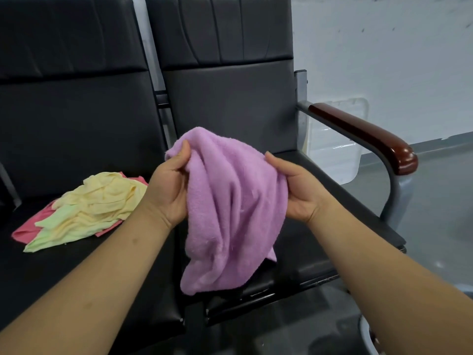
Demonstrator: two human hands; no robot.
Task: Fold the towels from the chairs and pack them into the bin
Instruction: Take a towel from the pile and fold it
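Step in hand: fold prep on the purple towel (230,213). It is held bunched in the air over the right chair (230,103), with the lower end hanging past the seat's front edge. No fold is made yet.

Left hand (166,187): fingers are curled and the towel's upper left edge is pinched between thumb and fingers. Right hand (298,193): the thumb is laid on the near face and the fingers are hidden behind the cloth. The right side is taken as gripped, but how far the fingers curl cannot be seen.

A pile (84,208) of yellow, green and pink towels is left crumpled on the left chair (64,111) seat, well apart from both hands. A clear container (332,149) is seen beyond the armrest (363,134). It is judged to be the bin; its contents can't be made out.

Next move, as judged: two corners need to be found and the towel shaken out or spread flat before any fold. The cloth looks soft and limp, so sagging edges are expected and tension between both hands is needed. The task is judged early, as the whole pile is unfolded.
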